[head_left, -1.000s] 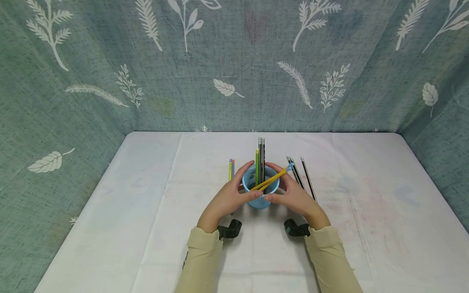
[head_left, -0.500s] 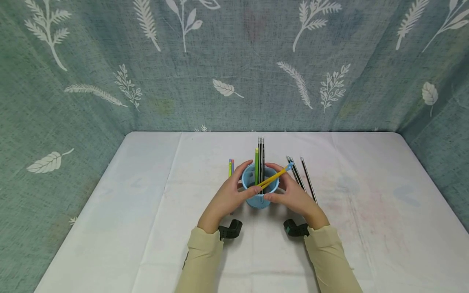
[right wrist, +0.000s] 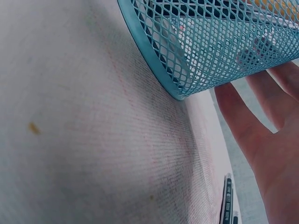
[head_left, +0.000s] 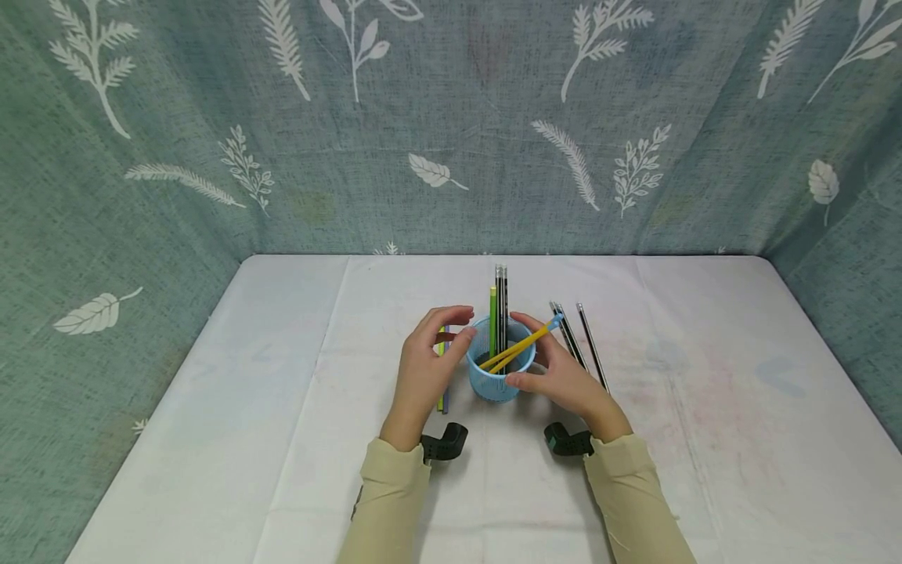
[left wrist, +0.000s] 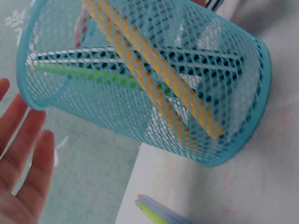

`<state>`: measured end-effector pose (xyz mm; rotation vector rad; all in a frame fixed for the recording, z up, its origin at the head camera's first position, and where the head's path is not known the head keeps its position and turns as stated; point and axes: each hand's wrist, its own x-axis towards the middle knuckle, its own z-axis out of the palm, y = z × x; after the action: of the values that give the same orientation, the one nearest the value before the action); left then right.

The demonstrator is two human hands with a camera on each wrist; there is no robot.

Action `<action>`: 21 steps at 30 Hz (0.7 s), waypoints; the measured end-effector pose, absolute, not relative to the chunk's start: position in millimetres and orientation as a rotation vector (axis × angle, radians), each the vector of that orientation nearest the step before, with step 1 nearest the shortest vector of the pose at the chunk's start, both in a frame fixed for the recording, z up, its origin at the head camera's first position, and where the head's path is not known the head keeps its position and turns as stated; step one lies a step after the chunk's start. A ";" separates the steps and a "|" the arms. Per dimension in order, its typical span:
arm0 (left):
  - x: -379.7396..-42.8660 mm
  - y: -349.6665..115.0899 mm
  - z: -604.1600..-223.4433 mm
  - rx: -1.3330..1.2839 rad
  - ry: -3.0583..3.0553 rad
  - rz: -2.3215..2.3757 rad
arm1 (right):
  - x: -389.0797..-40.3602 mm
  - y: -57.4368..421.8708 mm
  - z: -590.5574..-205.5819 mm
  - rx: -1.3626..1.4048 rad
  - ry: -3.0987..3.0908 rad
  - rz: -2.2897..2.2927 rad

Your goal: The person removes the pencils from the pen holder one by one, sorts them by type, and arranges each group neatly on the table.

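Note:
A light blue mesh pencil cup (head_left: pixel 493 387) stands mid-table. Inside it, black pencils (head_left: pixel 502 294) and a green pencil (head_left: pixel 492 305) point up, while two yellow pencils (head_left: pixel 523 345) with blue ends lean over the right rim. My right hand (head_left: pixel 574 384) grips the cup's right side, thumb at the front rim and fingers round behind. Just left of the rim, my left hand (head_left: pixel 423 368) is off the cup with its fingers loosely bent; in the left wrist view its fingertips (left wrist: pixel 44 140) show near the cup's rim.
Under and beside my left hand lie a yellow-green pencil (head_left: pixel 441 403) and a purplish one (head_left: pixel 446 403). Several black pencils (head_left: pixel 572 337) lie right of the cup, partly behind my right hand. White cloth covers the table (head_left: pixel 282 470); a leaf-patterned curtain (head_left: pixel 493 211) hangs behind.
My left hand has let go of the cup and moved slightly left, over the pencils there. The yellow pencils' lower ends show again. My right hand stays on the cup.

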<state>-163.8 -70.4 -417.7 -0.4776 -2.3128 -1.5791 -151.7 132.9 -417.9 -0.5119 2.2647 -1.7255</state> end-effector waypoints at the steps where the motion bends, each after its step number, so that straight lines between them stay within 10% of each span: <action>1: -163.1 -70.2 -416.8 -0.479 -2.297 -1.581 | -151.5 132.7 -418.5 -0.510 2.268 -1.721; 21: -155.0 -54.3 -415.7 -0.727 -2.476 -1.239 | -151.3 133.0 -422.3 -0.585 2.229 -1.755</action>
<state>-155.0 -54.3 -415.7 -0.7272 -2.4760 -1.2389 -151.3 133.0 -422.3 -0.5855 2.2293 -1.7554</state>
